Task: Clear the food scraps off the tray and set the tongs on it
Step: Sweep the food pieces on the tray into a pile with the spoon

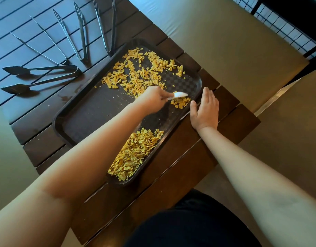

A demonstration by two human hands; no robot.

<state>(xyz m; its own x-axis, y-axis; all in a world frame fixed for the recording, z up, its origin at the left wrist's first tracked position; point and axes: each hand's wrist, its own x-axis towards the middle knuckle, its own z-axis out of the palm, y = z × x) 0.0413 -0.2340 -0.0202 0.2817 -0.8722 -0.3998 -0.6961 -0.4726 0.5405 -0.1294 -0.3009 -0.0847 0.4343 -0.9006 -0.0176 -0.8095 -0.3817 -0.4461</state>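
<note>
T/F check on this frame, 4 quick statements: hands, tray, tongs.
1. The left hand grips a white scraper. True.
2. The right hand holds a pair of tongs. False: it lies open and flat at the tray edge.
3. All tongs lie on the table, off the tray. True.
4. The tray is clear of scraps. False: yellow scraps lie in several patches on it.

Dark slatted wood table [171, 172], tan floor [216, 41], black wire grid [296, 29] top right.
</note>
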